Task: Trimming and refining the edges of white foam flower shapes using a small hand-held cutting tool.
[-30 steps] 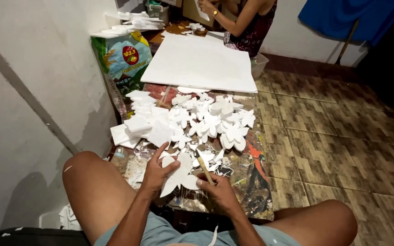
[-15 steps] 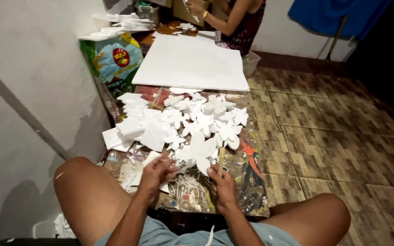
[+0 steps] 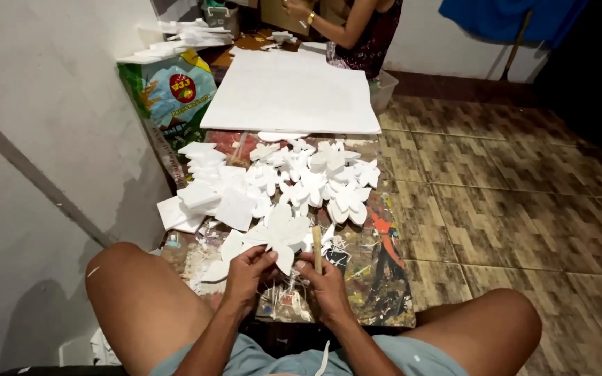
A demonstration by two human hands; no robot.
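Left hand: fingers closed on the lower edge of a white foam flower cutout, holding it up just above the counter.
Right hand: gripping a thin wooden-handled tool, upright, its tip at the cutout's right side; fingertips touch the cutout's bottom petal.
Cutout position: between both hands, at 12 o'clock from them, over the near edge of the counter.
Counter: low, paint-stained, between the person's bare knees.
Pile of foam flowers: at 12 o'clock, beyond the held cutout.
Square foam scraps: at 10 o'clock, stacked loosely.
Large white foam sheet: far 12 o'clock.
Printed sack: 11 o'clock, against the wall.
Another person: far end, partly out of view.
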